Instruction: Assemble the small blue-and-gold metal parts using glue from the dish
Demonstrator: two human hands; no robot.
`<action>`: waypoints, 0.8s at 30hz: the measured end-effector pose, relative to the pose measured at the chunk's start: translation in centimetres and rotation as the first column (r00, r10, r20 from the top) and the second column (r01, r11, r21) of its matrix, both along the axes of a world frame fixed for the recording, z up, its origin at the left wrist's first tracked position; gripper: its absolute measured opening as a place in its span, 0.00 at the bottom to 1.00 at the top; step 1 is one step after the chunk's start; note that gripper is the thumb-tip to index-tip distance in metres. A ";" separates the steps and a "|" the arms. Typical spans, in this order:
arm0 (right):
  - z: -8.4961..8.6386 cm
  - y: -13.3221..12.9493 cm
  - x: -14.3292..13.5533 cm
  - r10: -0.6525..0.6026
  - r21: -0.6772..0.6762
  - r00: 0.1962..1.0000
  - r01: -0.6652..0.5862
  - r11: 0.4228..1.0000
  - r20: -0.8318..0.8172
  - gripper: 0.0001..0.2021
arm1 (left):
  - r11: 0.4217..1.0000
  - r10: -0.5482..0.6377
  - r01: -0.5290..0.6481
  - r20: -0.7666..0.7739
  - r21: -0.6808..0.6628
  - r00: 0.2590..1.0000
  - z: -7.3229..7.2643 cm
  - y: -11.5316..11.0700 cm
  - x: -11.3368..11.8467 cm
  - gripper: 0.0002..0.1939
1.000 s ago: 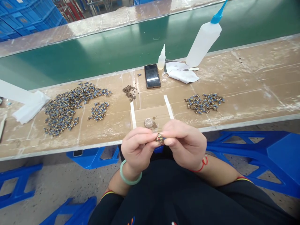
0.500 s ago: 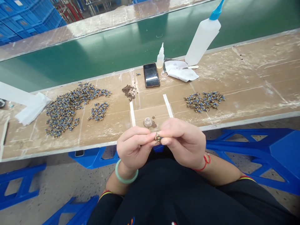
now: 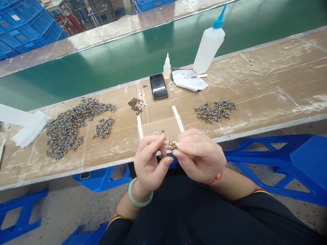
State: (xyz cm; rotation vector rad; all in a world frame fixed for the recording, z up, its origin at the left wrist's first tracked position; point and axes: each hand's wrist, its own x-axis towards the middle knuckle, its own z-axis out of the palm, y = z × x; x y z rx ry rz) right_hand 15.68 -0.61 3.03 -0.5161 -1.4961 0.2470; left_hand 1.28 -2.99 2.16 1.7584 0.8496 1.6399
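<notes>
Between the fingertips of my right hand [image 3: 200,154] is a small gold-coloured part with bits of red and green [image 3: 172,145]; the hand is pinched shut on it, and its exact kind is too small to tell. My left hand [image 3: 150,161] is just beside the part, with thumb and forefinger apart and nothing visible between them. Behind my hands lies a cardboard piece [image 3: 153,127] with two white strips. On it a small round clear dish [image 3: 156,133] is mostly hidden by my left fingers, with a small brown disc [image 3: 162,131] close by.
Left on the table [image 3: 122,143] are a large heap of small blue-and-gold parts [image 3: 68,129] and a smaller one [image 3: 104,128]. Another heap [image 3: 216,111] lies right. Brown discs [image 3: 135,104], a phone [image 3: 158,86], a small bottle [image 3: 167,68], a cloth [image 3: 190,80] and a large bottle [image 3: 208,49] are behind.
My left thumb and forefinger have come apart and let go of the small part. My right hand still pinches it. The whole view has shifted slightly.
</notes>
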 end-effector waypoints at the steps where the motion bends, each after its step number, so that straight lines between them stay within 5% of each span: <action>1: 0.2 0.0 0.1 -0.022 0.025 0.999 0.021 0.999 0.024 0.07 | 1.000 -0.020 0.020 -0.011 -0.002 1.000 0.1 0.0 0.0 0.24; 17: 0.5 0.3 1.7 -0.078 0.128 0.974 0.051 0.991 0.215 0.12 | 0.997 -0.076 0.076 -0.019 0.016 0.997 -0.5 0.7 0.6 0.22; 21: -0.7 0.6 2.0 -0.140 0.148 0.971 0.113 0.982 0.192 0.13 | 0.995 -0.100 0.100 -0.049 0.000 0.994 -0.9 1.0 0.8 0.22; 24: -2.9 0.5 3.3 -0.184 0.021 0.957 0.184 0.983 0.225 0.17 | 0.990 -0.142 0.139 -0.077 -0.038 0.987 -1.9 1.5 1.1 0.27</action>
